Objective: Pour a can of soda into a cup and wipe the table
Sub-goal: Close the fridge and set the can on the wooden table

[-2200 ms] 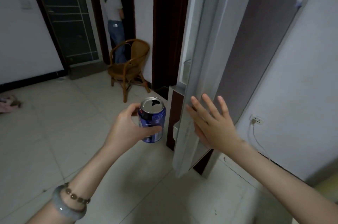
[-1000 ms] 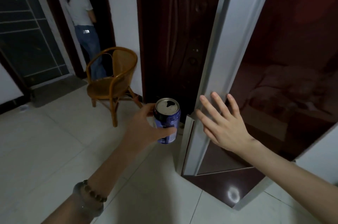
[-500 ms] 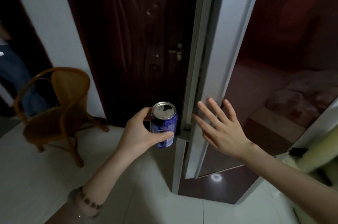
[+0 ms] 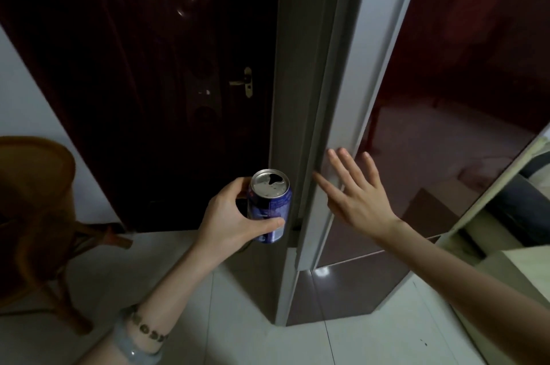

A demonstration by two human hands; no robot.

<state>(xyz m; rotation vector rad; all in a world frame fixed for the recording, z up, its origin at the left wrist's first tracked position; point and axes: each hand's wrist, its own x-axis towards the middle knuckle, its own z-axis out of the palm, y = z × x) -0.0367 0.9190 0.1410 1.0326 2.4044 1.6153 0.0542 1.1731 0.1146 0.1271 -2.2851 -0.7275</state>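
Note:
My left hand (image 4: 238, 217) grips a blue soda can (image 4: 270, 206) upright at chest height; its silver top is opened, with a dark hole showing. My right hand (image 4: 355, 196) is flat with fingers spread, pressed against the pale edge of a fridge door (image 4: 342, 126) just right of the can. No cup, cloth or table is in view.
The fridge's glossy dark red front (image 4: 446, 126) fills the right side. A dark wooden door with a brass handle (image 4: 245, 84) stands behind the can. A wicker chair (image 4: 38, 215) sits at the left on the pale tiled floor (image 4: 226, 329). Something pale lies at the far right edge.
The view has swung right and closer to the fridge; the chair slid to the left edge and the person in the doorway left the frame. My right hand stays on the fridge door.

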